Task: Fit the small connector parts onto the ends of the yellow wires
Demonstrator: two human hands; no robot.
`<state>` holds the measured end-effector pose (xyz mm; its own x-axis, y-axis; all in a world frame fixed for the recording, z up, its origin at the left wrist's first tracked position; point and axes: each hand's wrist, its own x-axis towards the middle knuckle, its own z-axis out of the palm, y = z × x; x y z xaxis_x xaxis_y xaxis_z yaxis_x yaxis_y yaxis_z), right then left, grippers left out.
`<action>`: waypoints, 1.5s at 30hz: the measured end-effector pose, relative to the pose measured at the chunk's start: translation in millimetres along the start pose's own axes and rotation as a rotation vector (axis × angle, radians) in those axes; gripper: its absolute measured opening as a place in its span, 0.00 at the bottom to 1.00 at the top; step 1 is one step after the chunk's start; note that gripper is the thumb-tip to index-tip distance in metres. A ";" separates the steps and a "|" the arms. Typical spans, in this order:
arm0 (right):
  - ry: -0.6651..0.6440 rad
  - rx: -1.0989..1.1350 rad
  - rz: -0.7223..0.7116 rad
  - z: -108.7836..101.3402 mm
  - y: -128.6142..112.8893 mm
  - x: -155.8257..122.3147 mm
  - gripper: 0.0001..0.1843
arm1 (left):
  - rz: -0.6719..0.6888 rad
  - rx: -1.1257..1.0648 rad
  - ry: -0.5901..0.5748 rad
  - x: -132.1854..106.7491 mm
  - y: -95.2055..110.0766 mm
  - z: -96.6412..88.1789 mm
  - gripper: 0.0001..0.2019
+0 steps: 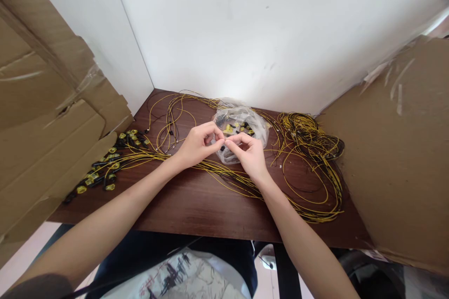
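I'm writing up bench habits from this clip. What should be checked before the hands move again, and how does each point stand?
1. Both hands in view: ok. The left hand and right hand meet fingertip to fingertip in front of the bag.
2. What the fingertips pinch: cannot tell, too small to see.
3. Bag within reach: ok. It lies just behind the hands, with small yellow and black parts inside.
4. Wire heap at the right free of tangles: not ok, the loops overlap.
5. Tagged wires kept apart from the heap: ok, they lie at the left.
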<state>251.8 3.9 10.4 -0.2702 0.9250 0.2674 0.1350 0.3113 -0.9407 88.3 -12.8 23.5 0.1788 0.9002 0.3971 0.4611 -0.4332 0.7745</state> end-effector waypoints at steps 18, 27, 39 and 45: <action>-0.040 -0.057 -0.020 -2.7 -0.5 0.8 0.08 | 0.019 0.049 0.001 -0.8 -2.1 1.1 0.03; 0.089 -0.091 0.000 -7.3 2.7 4.0 0.09 | -0.036 0.184 0.015 5.2 -12.0 3.2 0.08; 0.183 -0.098 0.018 -15.9 16.7 11.7 0.10 | -0.093 0.701 -0.134 60.9 -17.2 20.4 0.17; 0.197 -0.117 0.034 -19.0 17.5 14.0 0.11 | -0.150 0.815 -0.226 71.4 -13.4 33.1 0.13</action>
<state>268.5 26.5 1.7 -0.0736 0.9566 0.2820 0.2531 0.2914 -0.9225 123.7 58.8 25.1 0.1948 0.9703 0.1436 0.9586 -0.2193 0.1814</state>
